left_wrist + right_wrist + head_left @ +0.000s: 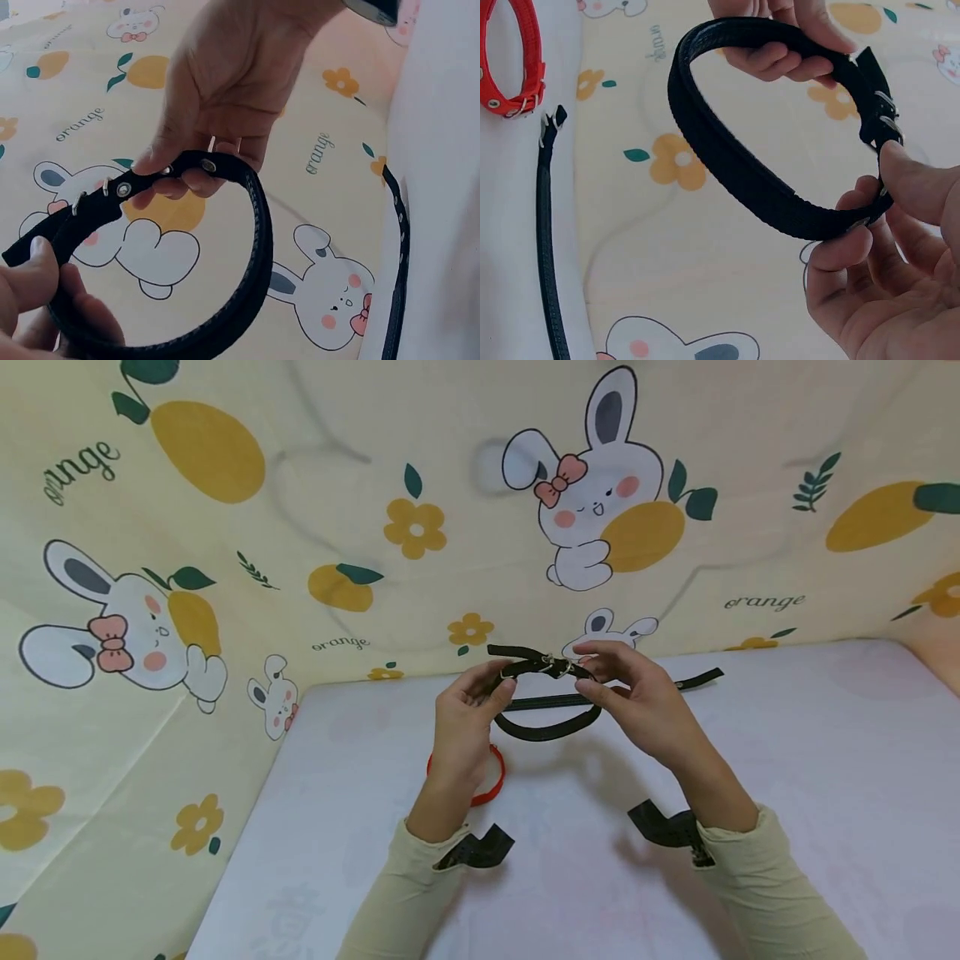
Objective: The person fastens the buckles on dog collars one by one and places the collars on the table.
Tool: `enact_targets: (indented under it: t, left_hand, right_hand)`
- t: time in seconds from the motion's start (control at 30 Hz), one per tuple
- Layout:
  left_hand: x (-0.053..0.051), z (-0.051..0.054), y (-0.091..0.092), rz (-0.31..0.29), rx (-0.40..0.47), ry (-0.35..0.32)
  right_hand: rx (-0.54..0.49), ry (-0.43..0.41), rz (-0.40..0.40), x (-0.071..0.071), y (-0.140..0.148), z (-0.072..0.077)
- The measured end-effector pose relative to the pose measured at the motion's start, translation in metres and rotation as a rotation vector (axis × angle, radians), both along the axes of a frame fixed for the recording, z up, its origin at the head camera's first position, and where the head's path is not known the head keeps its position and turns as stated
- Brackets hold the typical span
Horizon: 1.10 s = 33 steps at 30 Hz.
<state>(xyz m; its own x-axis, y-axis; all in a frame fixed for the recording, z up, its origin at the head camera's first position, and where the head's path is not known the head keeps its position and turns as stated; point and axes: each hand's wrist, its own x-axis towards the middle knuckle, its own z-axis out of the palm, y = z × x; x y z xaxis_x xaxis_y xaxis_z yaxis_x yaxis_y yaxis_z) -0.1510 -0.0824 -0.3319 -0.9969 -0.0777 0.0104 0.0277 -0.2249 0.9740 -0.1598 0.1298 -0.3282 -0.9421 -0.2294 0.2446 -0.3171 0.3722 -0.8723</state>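
Both hands hold up a black buckled collar (542, 734) above the far part of the table, closed into a round loop. My left hand (467, 714) pinches it on the left, beside the strap's loose end. On the right side, my right hand (643, 703) grips the band between thumb and fingers. Between the hands sits the metal buckle (887, 124), with the strap passed through it. Metal eyelets (208, 166) show along the band near the right hand. In the left wrist view the left fingers (90, 311) are partly cut off by the frame edge.
A second black collar (546, 225) lies stretched out on the white table (337, 860) behind the held one. A red collar (497, 787), buckled into a ring, lies beneath the left wrist. Yellowish cloth with rabbits and oranges (450, 435) hangs behind the table and at its left.
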Motion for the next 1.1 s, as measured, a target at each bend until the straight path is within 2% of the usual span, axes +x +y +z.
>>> enact_targets:
  t: [0.23, 0.4, 0.47, 0.57, 0.63, 0.73, 0.8, 0.9, 1.1]
  left_hand:
    - [-0.001, 0.001, -0.001, 0.048, 0.077, 0.000]
    - [-0.001, 0.000, -0.002, 0.031, 0.070, -0.016]
    - [-0.001, 0.000, -0.003, 0.021, 0.054, -0.009]
    - [-0.001, -0.001, -0.002, 0.008, -0.004, 0.022]
    - [0.000, -0.001, -0.002, -0.014, -0.077, 0.059]
    - [0.002, -0.002, -0.001, -0.074, -0.203, 0.126]
    - [0.003, -0.004, 0.001, -0.114, -0.255, 0.168]
    - [0.004, -0.005, 0.002, -0.139, -0.279, 0.202]
    - [0.006, -0.005, 0.005, -0.129, -0.272, 0.206]
  right_hand:
    - [-0.004, -0.009, 0.018, 0.000, 0.000, 0.001]
    - [0.003, -0.037, 0.011, 0.001, 0.000, 0.002]
    - [0.013, -0.024, -0.003, 0.001, 0.000, 0.002]
    - [0.022, 0.042, -0.034, 0.001, -0.001, 0.001]
    - [0.018, 0.101, -0.041, 0.002, -0.001, 0.000]
    - [0.015, 0.166, -0.017, 0.004, -0.004, 0.000]
    - [0.023, 0.190, 0.011, 0.005, -0.006, 0.000]
    - [0.021, 0.208, 0.046, 0.007, -0.008, 0.000]
    - [-0.008, 0.235, 0.045, 0.009, -0.009, -0.001]
